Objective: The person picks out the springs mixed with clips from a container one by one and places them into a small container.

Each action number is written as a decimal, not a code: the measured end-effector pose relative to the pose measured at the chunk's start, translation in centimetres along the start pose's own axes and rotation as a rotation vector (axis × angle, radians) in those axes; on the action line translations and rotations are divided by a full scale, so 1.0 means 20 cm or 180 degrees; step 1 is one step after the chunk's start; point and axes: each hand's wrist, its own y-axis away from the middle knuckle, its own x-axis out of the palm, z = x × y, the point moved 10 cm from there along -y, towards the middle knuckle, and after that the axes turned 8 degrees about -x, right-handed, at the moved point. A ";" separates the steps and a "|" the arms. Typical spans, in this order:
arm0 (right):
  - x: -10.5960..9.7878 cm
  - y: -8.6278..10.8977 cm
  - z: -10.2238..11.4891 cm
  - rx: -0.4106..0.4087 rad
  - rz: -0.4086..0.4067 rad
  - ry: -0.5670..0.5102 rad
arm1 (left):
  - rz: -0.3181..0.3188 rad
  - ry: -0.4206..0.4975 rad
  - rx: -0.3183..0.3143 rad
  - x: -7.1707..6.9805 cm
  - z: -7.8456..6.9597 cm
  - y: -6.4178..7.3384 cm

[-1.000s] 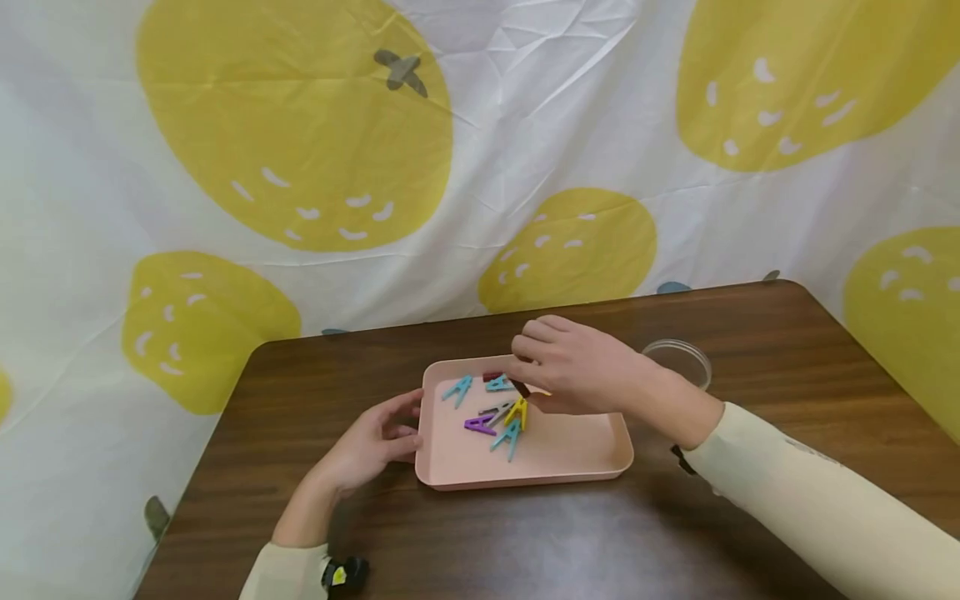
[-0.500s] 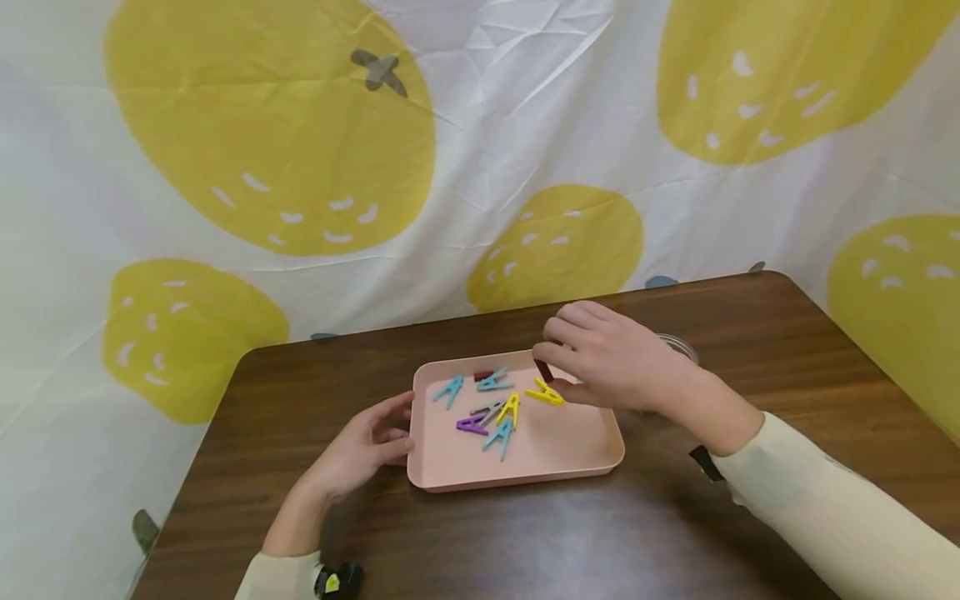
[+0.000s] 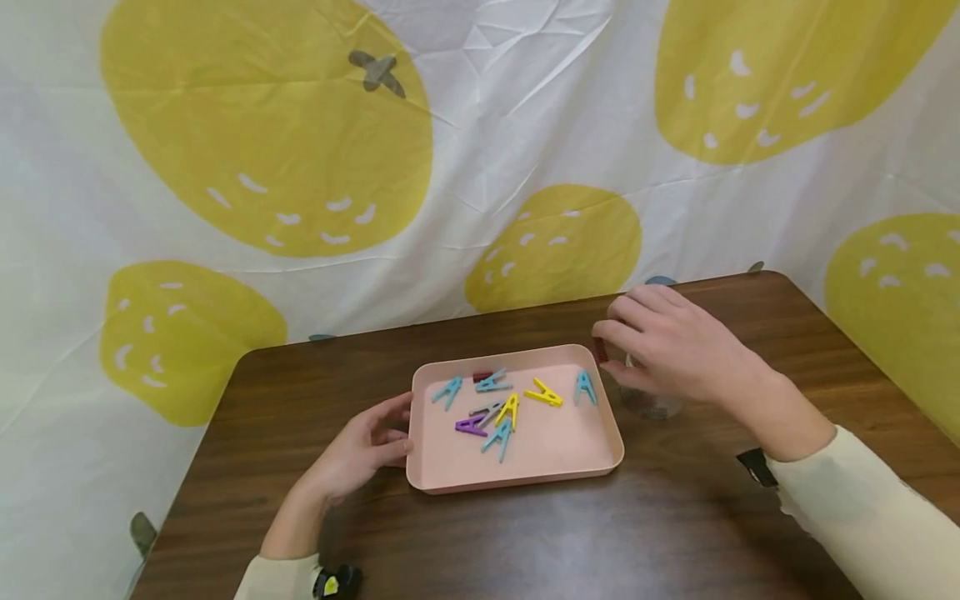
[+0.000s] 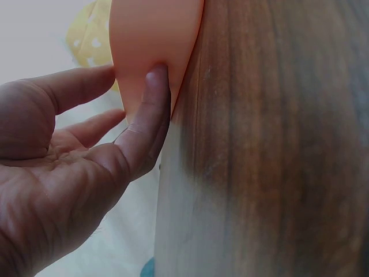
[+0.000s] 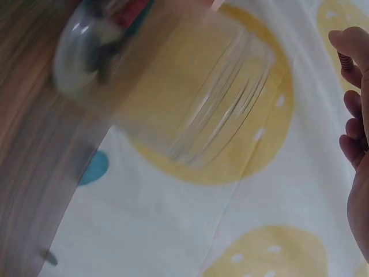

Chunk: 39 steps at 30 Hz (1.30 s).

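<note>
My right hand (image 3: 678, 346) pinches a small dark red ridged piece (image 3: 600, 350) between thumb and index finger, above the tray's right edge. The piece's exact kind is unclear. Close beneath that hand stands a clear jar (image 3: 652, 408), partly hidden; the right wrist view shows it blurred, with dark and reddish contents low inside. With its fingertips, my left hand (image 3: 363, 450) touches the outer left wall of the pink tray (image 3: 555, 450). Inside lie light blue clothespins (image 3: 498, 440), yellow clothespins (image 3: 543, 393), a purple clothespin (image 3: 470, 426) and a grey clothespin (image 3: 489, 412).
Another dark red piece (image 3: 482, 377) lies at the tray's back, beside a light blue clothespin. The tray and jar stand on a brown wooden table (image 3: 525, 533). A white cloth with yellow fruit prints (image 3: 555, 242) hangs behind the table's back edge.
My right hand has lifted the dark red piece out from among the clothespins and carried it right, toward the jar, uncovering a light blue clothespin. My left hand keeps its place on the tray.
</note>
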 end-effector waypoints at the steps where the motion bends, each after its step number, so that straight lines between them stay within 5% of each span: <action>1: -0.01 0.02 -0.01 0.0008 -0.0033 0.0022 | 0.0000 0.0000 0.0003 0.00 0.00 0.00; 18: 0.00 0.30 -0.13 0.0268 0.0165 0.0004 | -0.0015 0.0017 0.0007 0.00 0.00 -0.01; 39: 0.04 0.33 -0.15 0.0345 0.0438 -0.0030 | 0.0004 0.0026 0.0061 0.01 0.00 -0.01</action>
